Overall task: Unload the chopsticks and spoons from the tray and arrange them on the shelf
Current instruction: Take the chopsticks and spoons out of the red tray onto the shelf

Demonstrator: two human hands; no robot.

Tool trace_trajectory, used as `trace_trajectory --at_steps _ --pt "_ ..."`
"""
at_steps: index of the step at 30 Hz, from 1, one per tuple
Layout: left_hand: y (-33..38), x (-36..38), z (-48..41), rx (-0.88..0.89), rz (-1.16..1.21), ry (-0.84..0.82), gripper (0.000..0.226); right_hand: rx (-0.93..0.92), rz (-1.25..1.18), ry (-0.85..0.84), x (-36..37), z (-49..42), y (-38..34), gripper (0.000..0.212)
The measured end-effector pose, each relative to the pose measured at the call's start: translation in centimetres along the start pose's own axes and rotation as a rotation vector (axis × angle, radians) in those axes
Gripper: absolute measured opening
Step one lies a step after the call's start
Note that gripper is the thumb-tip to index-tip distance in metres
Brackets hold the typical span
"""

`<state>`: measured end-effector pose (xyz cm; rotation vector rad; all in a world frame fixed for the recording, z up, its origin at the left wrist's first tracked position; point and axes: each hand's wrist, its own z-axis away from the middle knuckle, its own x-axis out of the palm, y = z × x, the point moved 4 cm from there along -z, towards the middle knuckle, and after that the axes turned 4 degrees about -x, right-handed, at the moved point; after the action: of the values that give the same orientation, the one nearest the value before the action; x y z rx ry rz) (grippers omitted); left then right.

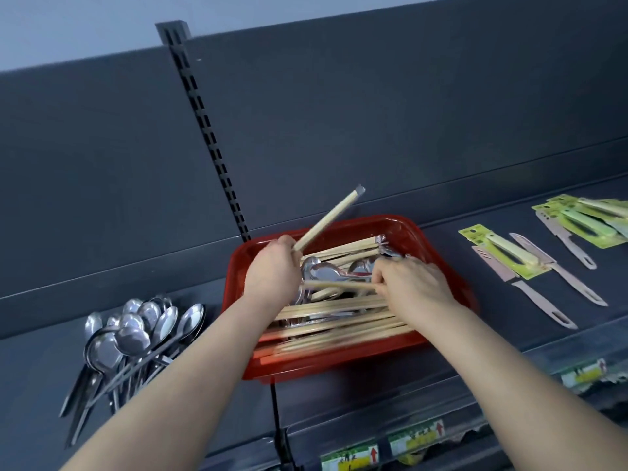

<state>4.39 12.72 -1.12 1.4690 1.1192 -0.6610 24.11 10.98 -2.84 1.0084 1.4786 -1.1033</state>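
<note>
Looking down along both bare forearms, I see the red tray (438,253) on the dark shelf (40,362) straight ahead of me, with both my hands over it. My left hand (272,266) hangs above the tray's left half, fingers curled round the lower end of a raised pair of chopsticks (326,220). That pair slants up and to the right, and its clear-wrapped tip stands past the tray's back rim, in front of the grey back panel (373,130).

My right hand (411,280) sits lower, over the tray's right half, knuckles up. Its fingertips and thumb pinch one end of a second pair (339,284), which lies almost level and points left towards my left wrist. Just under that pair lie the tray's steel spoons (323,271), bowls shining. Nearer me, a loose stack of chopsticks (339,331) runs from side to side across the tray, below both hands. More chopsticks lie along the back, beyond my fingers. My arms reach forward and converge on the tray.

Left of the tray, beside my left forearm, a heap of spoons (136,331) rests on the shelf, bowls towards the back panel and handles towards me. To the right, apart from the tray, lie small knives (537,299), some loose and some on green cards (472,232). Price labels (416,436) line the shelf's front edge.
</note>
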Motion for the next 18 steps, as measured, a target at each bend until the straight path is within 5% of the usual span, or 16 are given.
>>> trace_trajectory --at_steps 6,15,18 --pt "-0.1 -1.5 0.3 0.035 0.000 0.173 0.021 -0.029 0.079 -0.161 2.6 -1.9 -0.8 0.028" --pt "-1.6 -0.8 1.0 0.031 0.034 -0.010 0.011 0.119 0.044 -0.165 1.2 -2.5 -0.1 0.025" --pt "-1.3 0.0 1.3 0.034 0.004 -0.213 0.009 0.176 -0.098 -0.140 0.1 -2.7 1.0 0.021"
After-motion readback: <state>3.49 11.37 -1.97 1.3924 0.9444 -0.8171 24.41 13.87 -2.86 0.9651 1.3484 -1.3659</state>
